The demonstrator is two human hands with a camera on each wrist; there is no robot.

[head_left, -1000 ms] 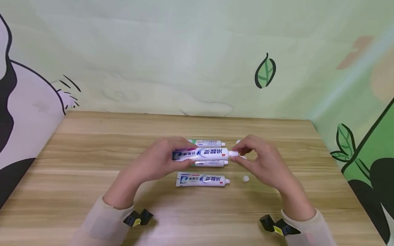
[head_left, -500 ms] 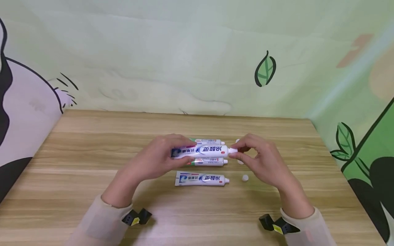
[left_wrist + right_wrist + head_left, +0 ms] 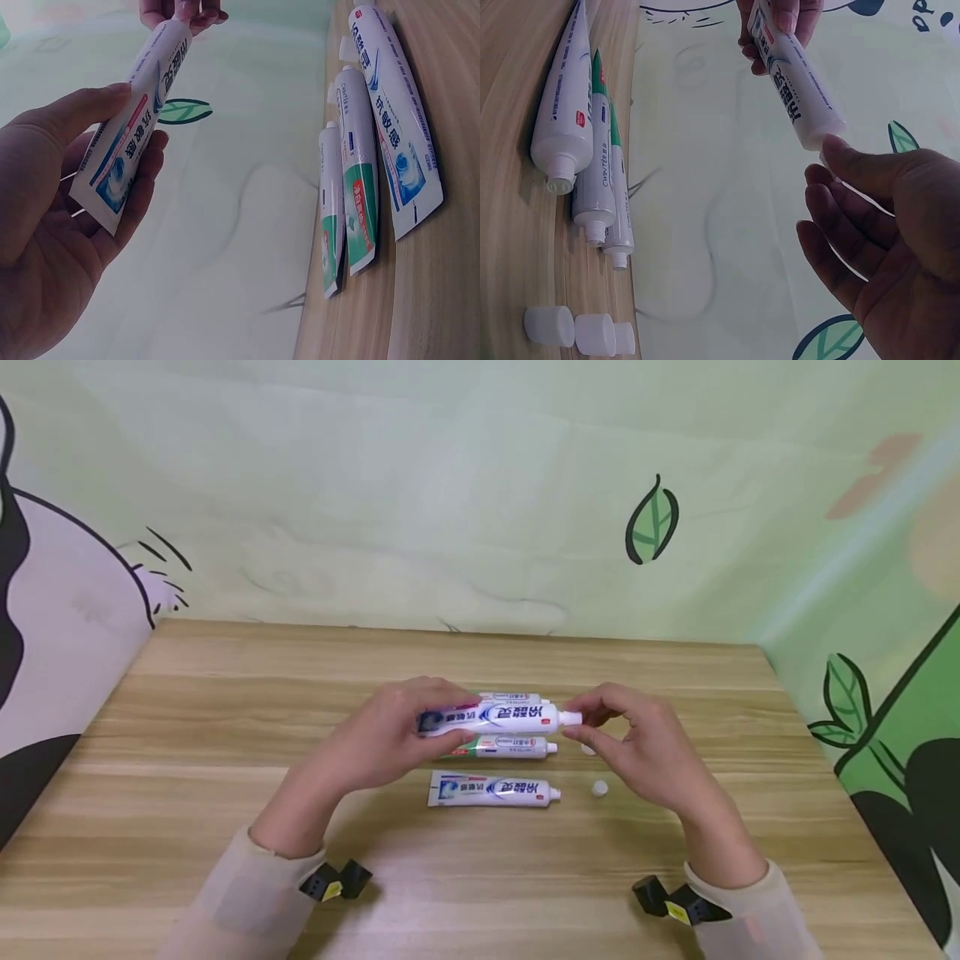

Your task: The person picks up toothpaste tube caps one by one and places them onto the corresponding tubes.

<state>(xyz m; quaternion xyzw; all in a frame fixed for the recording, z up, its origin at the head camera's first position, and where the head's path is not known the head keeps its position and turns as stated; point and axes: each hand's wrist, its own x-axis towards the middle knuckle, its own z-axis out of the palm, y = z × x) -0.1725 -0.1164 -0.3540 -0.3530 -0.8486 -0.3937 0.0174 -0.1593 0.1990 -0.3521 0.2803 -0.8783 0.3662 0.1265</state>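
Observation:
My left hand [image 3: 375, 735] grips a white-and-blue toothpaste tube [image 3: 513, 718] near its flat end, thumb on one face and fingers on the other. It is held level above the table, nozzle end toward the right. At that end my right hand [image 3: 645, 747] pinches the white cap [image 3: 573, 718] between thumb and index finger; the other fingers curl loosely in the right wrist view. Below lie a matching uncapped toothpaste tube [image 3: 491, 789] and two uncapped green-and-white toothpaste tubes, the middle one [image 3: 510, 747] and the far one [image 3: 513, 697], partly hidden behind the held tube.
Three loose white caps lie in a row right of the nozzles: a near cap [image 3: 549, 325], a middle cap [image 3: 595, 334] and a far cap [image 3: 624, 338]. The wooden table [image 3: 225, 693] ends at a printed backdrop [image 3: 375, 510] with leaves.
The held tube has risen slightly and shifted away, now covering more of the far tube and less of the middle one. My right fingers remain at the cap; the lying tubes stay put.

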